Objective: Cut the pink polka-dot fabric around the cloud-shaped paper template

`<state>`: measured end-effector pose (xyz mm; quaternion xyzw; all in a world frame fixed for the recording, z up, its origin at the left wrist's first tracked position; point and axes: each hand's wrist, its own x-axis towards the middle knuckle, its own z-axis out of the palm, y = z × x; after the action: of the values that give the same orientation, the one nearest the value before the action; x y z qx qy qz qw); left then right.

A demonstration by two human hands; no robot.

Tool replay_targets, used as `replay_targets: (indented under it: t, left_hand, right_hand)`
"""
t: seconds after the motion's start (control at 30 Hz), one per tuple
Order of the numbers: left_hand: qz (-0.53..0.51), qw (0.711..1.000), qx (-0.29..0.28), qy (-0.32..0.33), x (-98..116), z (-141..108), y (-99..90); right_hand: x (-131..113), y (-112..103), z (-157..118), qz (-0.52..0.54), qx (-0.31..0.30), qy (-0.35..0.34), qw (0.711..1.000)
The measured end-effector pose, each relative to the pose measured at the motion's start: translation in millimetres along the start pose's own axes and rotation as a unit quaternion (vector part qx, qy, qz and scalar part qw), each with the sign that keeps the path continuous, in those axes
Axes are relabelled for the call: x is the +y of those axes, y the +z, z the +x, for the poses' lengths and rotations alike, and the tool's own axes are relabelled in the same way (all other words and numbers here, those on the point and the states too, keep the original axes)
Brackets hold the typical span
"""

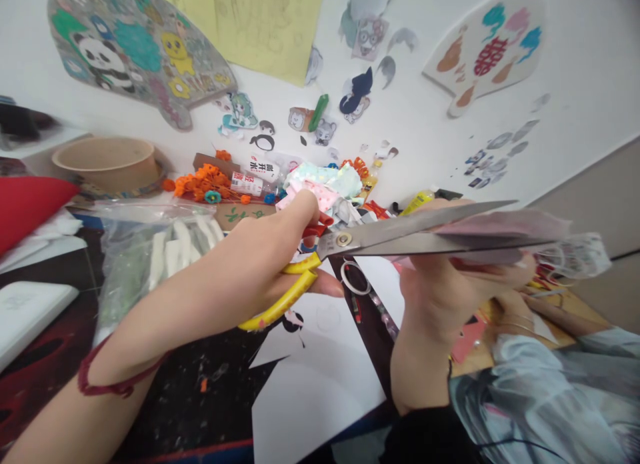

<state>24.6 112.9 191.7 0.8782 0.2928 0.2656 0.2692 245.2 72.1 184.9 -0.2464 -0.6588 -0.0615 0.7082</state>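
Scissors [380, 241] with yellow and red handles reach across the middle, their blades slightly apart and pointing right. My left hand [270, 247] is wrapped round the handles. Behind the blades, my right hand [445, 284] has its fingers bent round a thin pinkish-purple piece [505, 225], which lies alongside and partly between the blades. The blades hide part of my right fingers. Below, white paper sheets [320, 391] lie on the dark table, one bearing a small black-haired drawing.
On the left are a clear plastic bag [135, 251] with white strips, a round tan container [107, 164] and a white box [30, 317]. Orange flowers [205, 183] and bottles stand by the wall. Another person's hand [517, 314] and pale sleeve are at the right.
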Motion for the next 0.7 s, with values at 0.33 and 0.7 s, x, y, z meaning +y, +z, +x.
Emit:
replay_targets:
  t: [0.33,0.7]
  left_hand:
    - [0.019,1.000,0.002,0.011,1.1,-3.9,-2.3]
    - [0.045,0.998,0.023,0.038,-1.3,-4.7,-2.8]
  right_hand:
    - [-1.1,-0.9,0.0,-0.011,0.005,-0.008,1.000]
    - [-2.0,-2.8,1.9,-0.041,0.002,-0.028,0.999]
